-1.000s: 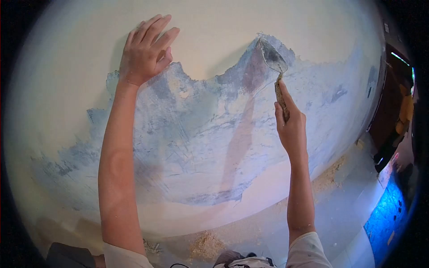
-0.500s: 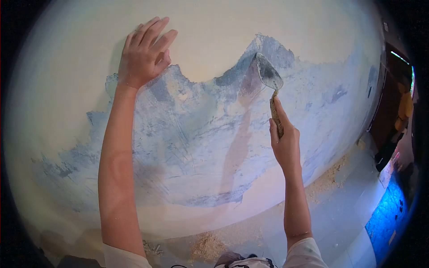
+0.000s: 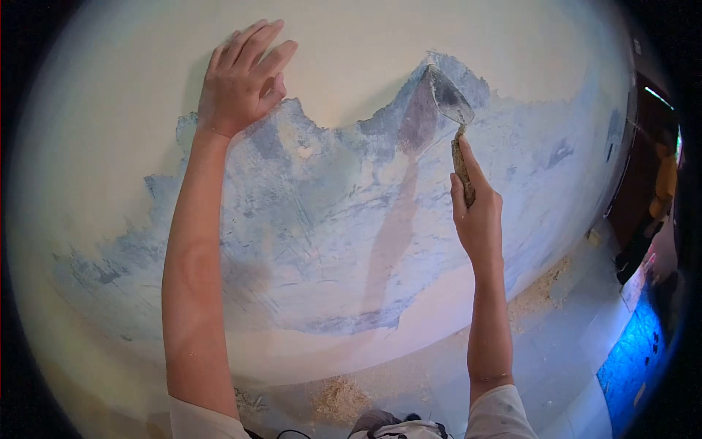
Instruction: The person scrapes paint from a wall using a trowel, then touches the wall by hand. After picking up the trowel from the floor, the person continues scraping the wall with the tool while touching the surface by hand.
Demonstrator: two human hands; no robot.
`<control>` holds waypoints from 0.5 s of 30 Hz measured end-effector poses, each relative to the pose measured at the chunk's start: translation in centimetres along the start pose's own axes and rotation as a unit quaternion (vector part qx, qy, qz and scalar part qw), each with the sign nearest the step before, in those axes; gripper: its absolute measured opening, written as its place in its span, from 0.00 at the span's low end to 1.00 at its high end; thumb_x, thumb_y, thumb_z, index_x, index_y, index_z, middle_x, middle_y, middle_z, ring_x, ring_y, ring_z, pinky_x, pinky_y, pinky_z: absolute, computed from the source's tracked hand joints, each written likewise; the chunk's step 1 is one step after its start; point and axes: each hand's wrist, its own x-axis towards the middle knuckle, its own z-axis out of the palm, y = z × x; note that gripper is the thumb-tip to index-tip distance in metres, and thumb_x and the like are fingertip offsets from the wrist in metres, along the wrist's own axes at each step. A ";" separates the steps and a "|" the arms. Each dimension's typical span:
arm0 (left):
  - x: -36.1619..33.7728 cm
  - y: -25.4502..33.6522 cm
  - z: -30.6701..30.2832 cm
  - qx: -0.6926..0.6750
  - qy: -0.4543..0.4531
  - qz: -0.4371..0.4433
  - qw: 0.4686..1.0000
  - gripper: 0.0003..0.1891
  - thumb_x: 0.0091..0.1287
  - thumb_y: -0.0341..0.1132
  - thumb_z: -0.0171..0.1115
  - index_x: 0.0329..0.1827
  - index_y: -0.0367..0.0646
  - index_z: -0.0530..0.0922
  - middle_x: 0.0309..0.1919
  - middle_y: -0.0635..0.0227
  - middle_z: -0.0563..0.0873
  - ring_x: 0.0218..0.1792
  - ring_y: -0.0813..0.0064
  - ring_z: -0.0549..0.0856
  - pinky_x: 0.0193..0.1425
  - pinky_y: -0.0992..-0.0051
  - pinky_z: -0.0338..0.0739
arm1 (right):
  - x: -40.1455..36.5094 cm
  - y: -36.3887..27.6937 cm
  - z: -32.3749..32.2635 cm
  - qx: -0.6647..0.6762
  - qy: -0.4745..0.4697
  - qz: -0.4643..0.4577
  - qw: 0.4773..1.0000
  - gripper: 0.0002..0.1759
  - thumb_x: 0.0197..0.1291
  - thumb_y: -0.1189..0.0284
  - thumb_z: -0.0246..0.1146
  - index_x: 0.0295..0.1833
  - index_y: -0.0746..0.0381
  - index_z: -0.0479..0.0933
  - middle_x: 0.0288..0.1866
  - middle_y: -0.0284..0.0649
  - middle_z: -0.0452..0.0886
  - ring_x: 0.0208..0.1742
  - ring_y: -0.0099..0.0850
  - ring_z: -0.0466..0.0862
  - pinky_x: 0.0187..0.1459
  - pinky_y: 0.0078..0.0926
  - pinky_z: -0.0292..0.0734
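Observation:
In front of me is a wall (image 3: 351,58) with a cream coating. A large ragged patch of it shows a bluish-white, scraped surface (image 3: 329,219). My right hand (image 3: 478,212) is closed round the crusted handle of a pointed trowel (image 3: 452,101). The trowel's blade points up and lies over the darker peak of the patch, close to the upper coating edge. My left hand (image 3: 245,80) rests against the coated wall at the upper left, its fingers spread and holding nothing.
Pale flakes and crumbs (image 3: 340,399) lie on the grey tiled floor (image 3: 556,351) along the wall's foot. A bright blue sheet (image 3: 632,358) is on the floor at the right. Beyond it is a dark doorway (image 3: 643,161) with an orange-yellow item (image 3: 664,175).
My right hand and the trowel have moved up and slightly right, toward the top of the scraped peak. My left hand has stayed about where it was on the wall.

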 end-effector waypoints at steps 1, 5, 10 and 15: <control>0.0 0.0 0.0 -0.004 0.001 0.000 1.000 0.23 0.65 0.41 0.60 0.65 0.66 0.80 0.72 0.79 0.76 0.72 0.71 0.75 0.78 0.57 0.70 | 0.0 -0.1 -0.1 0.019 -0.004 0.006 1.000 0.32 0.73 0.79 0.60 0.80 0.48 0.68 0.34 0.51 0.87 0.29 0.29 0.83 0.35 0.27 0.77; -0.1 0.2 -0.1 -0.011 0.006 -0.006 1.000 0.23 0.64 0.40 0.61 0.64 0.66 0.80 0.72 0.80 0.76 0.72 0.71 0.75 0.77 0.57 0.71 | -1.0 1.7 1.0 0.020 0.026 -0.062 0.997 0.32 0.73 0.79 0.60 0.80 0.49 0.69 0.32 0.51 0.86 0.27 0.28 0.82 0.34 0.26 0.76; -0.3 0.2 0.0 -0.011 0.001 -0.007 1.000 0.22 0.65 0.40 0.61 0.64 0.66 0.80 0.71 0.80 0.77 0.72 0.72 0.75 0.77 0.57 0.71 | 0.0 0.0 0.5 0.024 0.011 -0.011 1.000 0.33 0.73 0.79 0.59 0.81 0.49 0.68 0.32 0.52 0.86 0.27 0.28 0.81 0.35 0.27 0.77; -0.2 0.1 0.0 -0.003 0.001 -0.014 1.000 0.23 0.65 0.40 0.62 0.64 0.67 0.80 0.71 0.81 0.77 0.72 0.73 0.75 0.77 0.58 0.71 | -1.3 2.0 1.6 0.018 0.024 -0.053 0.998 0.33 0.73 0.79 0.59 0.81 0.49 0.67 0.29 0.50 0.84 0.25 0.26 0.77 0.33 0.26 0.75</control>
